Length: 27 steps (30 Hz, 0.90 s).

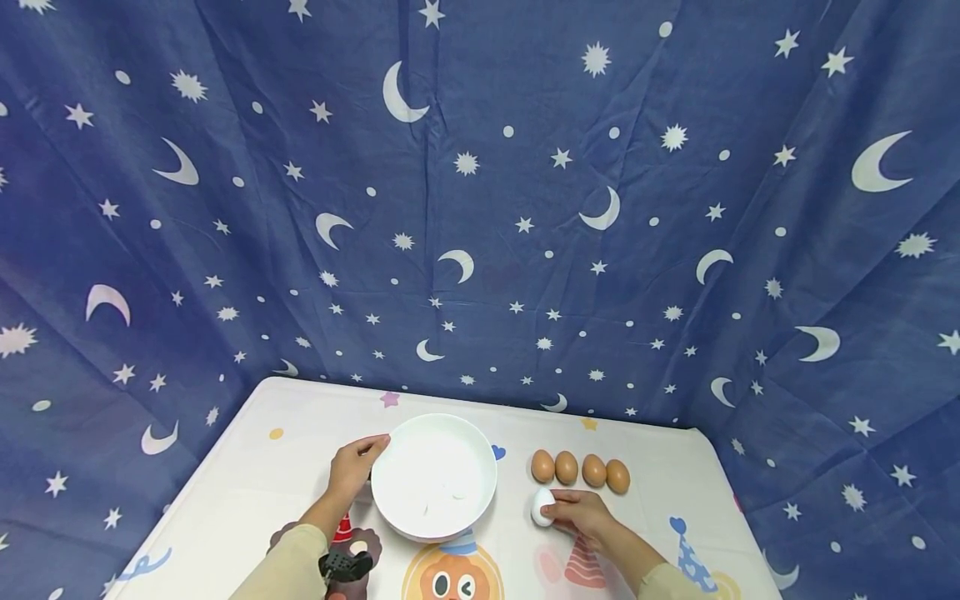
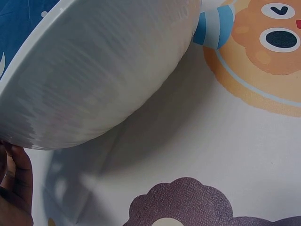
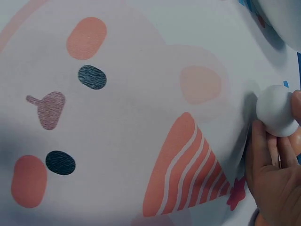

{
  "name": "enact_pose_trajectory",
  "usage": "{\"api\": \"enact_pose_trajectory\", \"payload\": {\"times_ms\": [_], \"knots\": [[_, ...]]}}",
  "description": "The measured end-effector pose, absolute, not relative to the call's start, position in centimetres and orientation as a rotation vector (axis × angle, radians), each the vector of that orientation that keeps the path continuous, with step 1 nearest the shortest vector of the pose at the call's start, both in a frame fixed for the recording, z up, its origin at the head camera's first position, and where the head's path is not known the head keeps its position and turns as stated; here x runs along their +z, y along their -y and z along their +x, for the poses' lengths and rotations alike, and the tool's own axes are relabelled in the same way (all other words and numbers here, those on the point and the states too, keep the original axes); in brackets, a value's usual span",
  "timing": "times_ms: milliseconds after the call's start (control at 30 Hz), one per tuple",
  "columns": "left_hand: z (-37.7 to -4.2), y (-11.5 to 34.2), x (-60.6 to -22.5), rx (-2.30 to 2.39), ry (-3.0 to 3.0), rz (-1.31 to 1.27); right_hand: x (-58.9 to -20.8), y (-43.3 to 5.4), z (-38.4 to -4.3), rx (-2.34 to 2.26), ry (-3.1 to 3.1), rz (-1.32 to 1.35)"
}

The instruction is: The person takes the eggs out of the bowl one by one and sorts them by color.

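A large white bowl (image 1: 433, 475) is on the table, left of the middle in the head view. My left hand (image 1: 352, 471) grips its left rim; the left wrist view shows the bowl's outer wall (image 2: 108, 70) and fingertips at its edge. Faint pale marks show inside the bowl, too indistinct to identify. My right hand (image 1: 581, 517) pinches a white egg (image 1: 542, 507) between thumb and fingers, right of the bowl. In the right wrist view the white egg (image 3: 276, 110) sits in the fingertips. Several brown eggs (image 1: 567, 468) lie in a row just beyond the right hand.
The table wears a white cloth (image 1: 285, 433) printed with cartoon figures and party hats. A blue curtain (image 1: 480, 208) with moons and stars hangs behind and at both sides. A black strap device (image 1: 347, 567) sits by the left wrist.
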<state>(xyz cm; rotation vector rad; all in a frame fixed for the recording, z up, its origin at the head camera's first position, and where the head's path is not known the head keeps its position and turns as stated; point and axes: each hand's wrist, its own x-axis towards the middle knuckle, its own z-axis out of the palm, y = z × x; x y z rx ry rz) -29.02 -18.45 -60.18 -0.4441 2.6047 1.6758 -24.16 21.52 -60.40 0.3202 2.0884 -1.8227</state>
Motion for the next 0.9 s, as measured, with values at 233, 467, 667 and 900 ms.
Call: {"api": "enact_pose_trajectory", "payload": {"times_ms": [233,467,667,900], "knots": [[-28.92,18.46,-60.07,1.677,-2.606,-0.432,-60.24,-21.07,-24.68,-1.751,-2.158,0.398],[-28.95,18.47,-59.99,1.691,-2.596,-0.458,-60.37,-20.99,-25.07,-1.707,-2.217,0.415],[-28.86,18.45,-59.88,1.690,-2.593,-0.453,-60.15,-20.82,-24.96,-1.655,-2.292,0.339],[-28.75,18.43,-59.89,1.689,-2.592,-0.452,-60.21,-20.86,-24.83,-1.683,-2.286,0.332]]}}
